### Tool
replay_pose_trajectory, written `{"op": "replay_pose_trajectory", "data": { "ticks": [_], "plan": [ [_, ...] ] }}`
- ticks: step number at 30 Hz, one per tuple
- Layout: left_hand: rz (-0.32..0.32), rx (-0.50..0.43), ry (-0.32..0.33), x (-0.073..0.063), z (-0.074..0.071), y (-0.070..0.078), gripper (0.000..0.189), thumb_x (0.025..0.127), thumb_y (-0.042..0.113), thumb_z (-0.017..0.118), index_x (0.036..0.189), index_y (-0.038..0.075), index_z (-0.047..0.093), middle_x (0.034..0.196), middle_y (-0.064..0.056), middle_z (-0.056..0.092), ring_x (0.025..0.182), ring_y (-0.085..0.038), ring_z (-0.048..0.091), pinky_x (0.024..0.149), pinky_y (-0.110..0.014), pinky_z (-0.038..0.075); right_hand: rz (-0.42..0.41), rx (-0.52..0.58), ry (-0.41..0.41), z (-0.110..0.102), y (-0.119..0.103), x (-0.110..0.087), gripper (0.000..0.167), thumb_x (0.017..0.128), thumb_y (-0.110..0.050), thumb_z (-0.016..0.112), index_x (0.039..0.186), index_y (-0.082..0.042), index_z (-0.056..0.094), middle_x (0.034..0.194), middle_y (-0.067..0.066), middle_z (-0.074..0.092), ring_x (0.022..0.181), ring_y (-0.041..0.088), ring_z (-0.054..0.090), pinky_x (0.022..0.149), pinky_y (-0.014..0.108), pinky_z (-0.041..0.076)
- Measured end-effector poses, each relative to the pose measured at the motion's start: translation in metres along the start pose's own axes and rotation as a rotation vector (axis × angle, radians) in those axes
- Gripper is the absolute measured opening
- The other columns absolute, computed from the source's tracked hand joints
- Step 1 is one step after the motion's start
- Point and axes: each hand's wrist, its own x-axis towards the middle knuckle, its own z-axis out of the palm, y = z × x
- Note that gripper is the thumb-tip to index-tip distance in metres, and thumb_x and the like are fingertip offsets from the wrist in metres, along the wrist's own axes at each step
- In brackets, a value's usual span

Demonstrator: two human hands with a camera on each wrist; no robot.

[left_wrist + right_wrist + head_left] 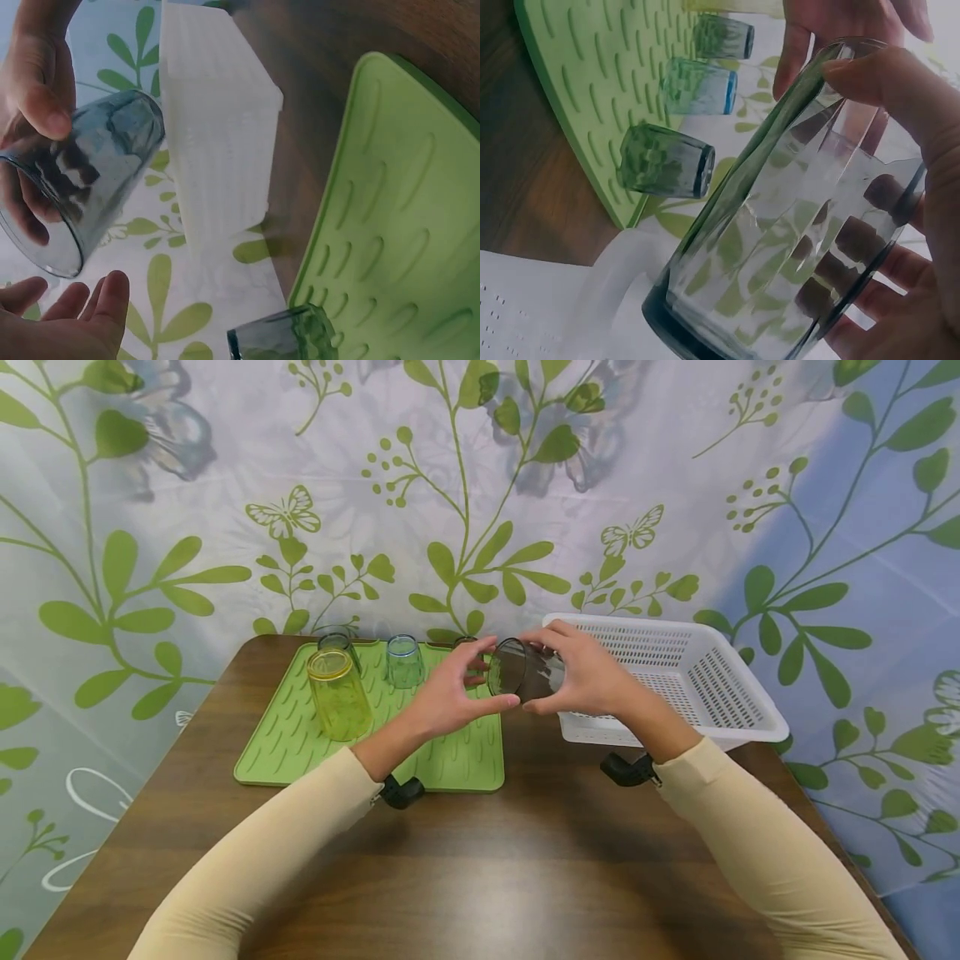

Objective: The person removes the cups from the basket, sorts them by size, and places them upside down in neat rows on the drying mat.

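My right hand [592, 672] holds a clear grey drinking glass [772, 240] tilted on its side above the table. Its thumb lies on one side and its fingers wrap the other, seen through the glass in the right wrist view. The glass's rim faces my left hand [447, 692], whose fingers are spread apart beside it. A small gap shows between those fingers and the rim in the left wrist view. Left of my hands, a green drying mat [277, 752] bears a tall yellow glass [341, 697], a small bluish glass [405, 664] and darker small glasses [667, 161], upside down.
A white perforated plastic basket [750, 693] stands on the right, partly behind my right forearm. The brown wooden table [480, 877] runs toward me. A leaf-patterned cloth [465, 485] hangs directly behind the table. Black wrist mounts [401, 792] stick out under both forearms.
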Motion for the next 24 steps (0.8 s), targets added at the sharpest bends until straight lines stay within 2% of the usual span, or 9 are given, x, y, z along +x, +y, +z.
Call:
{"op": "replay_pose_trajectory", "data": {
  "ticks": [3, 8, 16, 20, 24],
  "plan": [
    [-0.014, 0.001, 0.008, 0.001, 0.003, 0.003, 0.09, 0.088, 0.034, 0.082, 0.161, 0.013, 0.032, 0.154, -0.011, 0.044, 0.134, -0.029, 0.054, 0.113, -0.04, 0.05, -0.014, -0.007, -0.006, 0.0, -0.004, 0.0, 0.088, 0.066, -0.036, 0.095, 0.142, -0.014, 0.058, 0.118, 0.004, 0.057, 0.101, 0.022, 0.055, 0.083, 0.04, 0.051],
    [-0.031, -0.018, 0.02, 0.004, 0.007, 0.004, 0.09, 0.087, 0.034, 0.083, 0.159, 0.011, 0.035, 0.154, -0.013, 0.045, 0.13, -0.034, 0.058, 0.11, -0.043, 0.052, -0.039, -0.024, -0.01, 0.001, -0.009, 0.0, 0.084, 0.066, -0.033, 0.095, 0.14, -0.013, 0.06, 0.12, 0.005, 0.058, 0.103, 0.024, 0.056, 0.087, 0.043, 0.053],
    [-0.016, -0.059, 0.072, 0.004, 0.009, 0.002, 0.08, 0.084, 0.027, 0.086, 0.151, 0.007, 0.046, 0.139, -0.009, 0.056, 0.12, -0.037, 0.064, 0.102, -0.04, 0.057, -0.053, -0.062, -0.007, 0.002, -0.013, 0.001, 0.085, 0.066, -0.033, 0.095, 0.141, -0.013, 0.058, 0.121, 0.005, 0.058, 0.105, 0.024, 0.057, 0.091, 0.045, 0.054],
    [-0.004, -0.102, 0.1, 0.002, 0.008, 0.003, 0.076, 0.083, 0.025, 0.087, 0.147, 0.009, 0.05, 0.135, -0.008, 0.058, 0.117, -0.04, 0.065, 0.093, -0.04, 0.062, -0.055, -0.073, -0.006, 0.001, -0.015, -0.001, 0.088, 0.068, -0.037, 0.094, 0.143, -0.013, 0.056, 0.124, 0.006, 0.058, 0.111, 0.025, 0.057, 0.095, 0.047, 0.054],
    [-0.001, -0.131, 0.113, 0.0, 0.006, 0.004, 0.073, 0.083, 0.024, 0.087, 0.146, 0.014, 0.052, 0.135, -0.007, 0.058, 0.116, -0.036, 0.066, 0.088, -0.037, 0.063, -0.071, -0.063, 0.009, -0.001, -0.015, -0.003, 0.09, 0.069, -0.038, 0.095, 0.145, -0.012, 0.054, 0.127, 0.007, 0.057, 0.113, 0.025, 0.057, 0.097, 0.048, 0.053]
  ]
}}
